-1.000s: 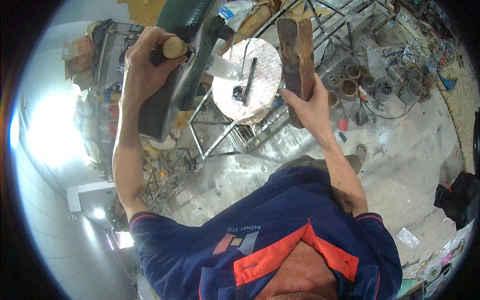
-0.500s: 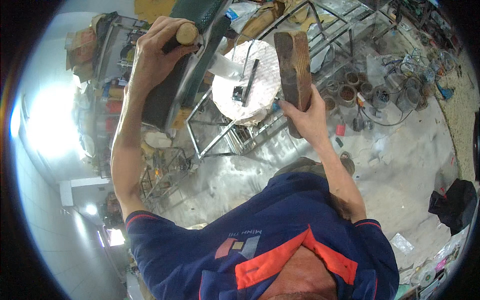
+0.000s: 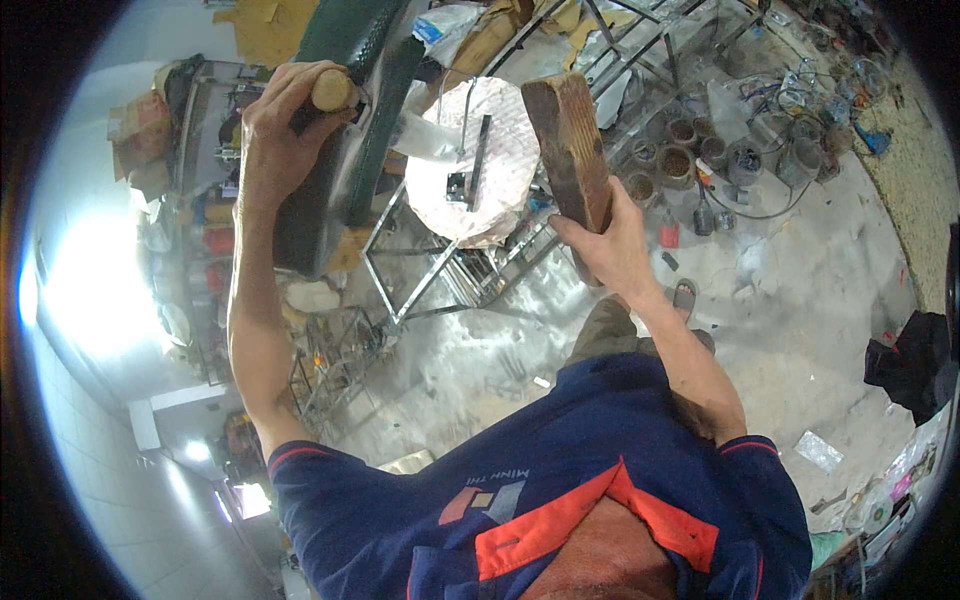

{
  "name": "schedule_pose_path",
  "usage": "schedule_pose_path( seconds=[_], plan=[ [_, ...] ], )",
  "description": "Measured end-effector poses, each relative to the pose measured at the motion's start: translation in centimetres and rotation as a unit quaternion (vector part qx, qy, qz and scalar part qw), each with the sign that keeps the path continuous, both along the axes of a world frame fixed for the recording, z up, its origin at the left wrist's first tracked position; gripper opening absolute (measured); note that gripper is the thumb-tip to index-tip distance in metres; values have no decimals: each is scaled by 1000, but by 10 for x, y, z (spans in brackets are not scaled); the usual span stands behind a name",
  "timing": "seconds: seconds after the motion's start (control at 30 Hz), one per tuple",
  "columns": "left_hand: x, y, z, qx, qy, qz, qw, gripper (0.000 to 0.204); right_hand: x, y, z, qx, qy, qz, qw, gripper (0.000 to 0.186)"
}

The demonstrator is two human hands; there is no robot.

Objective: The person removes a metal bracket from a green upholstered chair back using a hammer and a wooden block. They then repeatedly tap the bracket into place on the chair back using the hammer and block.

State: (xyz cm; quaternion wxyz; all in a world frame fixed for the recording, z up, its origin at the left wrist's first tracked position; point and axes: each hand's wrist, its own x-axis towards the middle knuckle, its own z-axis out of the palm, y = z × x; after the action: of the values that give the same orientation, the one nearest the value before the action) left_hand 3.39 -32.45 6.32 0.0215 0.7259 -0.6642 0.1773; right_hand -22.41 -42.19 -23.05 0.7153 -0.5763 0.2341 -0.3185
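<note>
1. Holds, at left, one wooden handle (image 3: 335,91), round end toward the camera, in the closed, curled fingers of the left hand (image 3: 272,140); points its long axis mostly along the line of sight.
2. Shows, just beside and behind that handle, one long dark green and black piece (image 3: 380,130); cannot tell if joined to it.
3. Sets, at centre, one white round piece (image 3: 510,160) between the two hands, marked with one dark bar (image 3: 480,160) and one small dark square (image 3: 457,187); appears above a metal frame (image 3: 425,283).
4. Grasps, to the right of the white round piece, one wooden block (image 3: 570,140) in the right hand (image 3: 615,240), thumb on the near left side, other fingers mostly hidden behind. Runs the block's long axis away from the body, far end leaning left and reaching beyond the fingers.
5. Places the white round piece left of the right fingers, nearer in view to that hand than to the left; cannot tell whether touching the block, depth being unclear.
6. Counts, farther right, at least six containers (image 3: 676,165), one red piece (image 3: 668,236) on the pale floor (image 3: 770,340) and one black cloth-like heap (image 3: 912,365).
</note>
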Motion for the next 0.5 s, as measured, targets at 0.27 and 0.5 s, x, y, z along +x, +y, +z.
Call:
schedule_pose_path(
  seconds=[0.27,0.5],
  plan=[
    [1,-2,1,21,1,-13,1000,48,20,3,32,-48,-24,12,998,53],
    [11,1,1,26,10,-40,999,49,58,14,115,-127,-221,-76,964,59]
  ],
)
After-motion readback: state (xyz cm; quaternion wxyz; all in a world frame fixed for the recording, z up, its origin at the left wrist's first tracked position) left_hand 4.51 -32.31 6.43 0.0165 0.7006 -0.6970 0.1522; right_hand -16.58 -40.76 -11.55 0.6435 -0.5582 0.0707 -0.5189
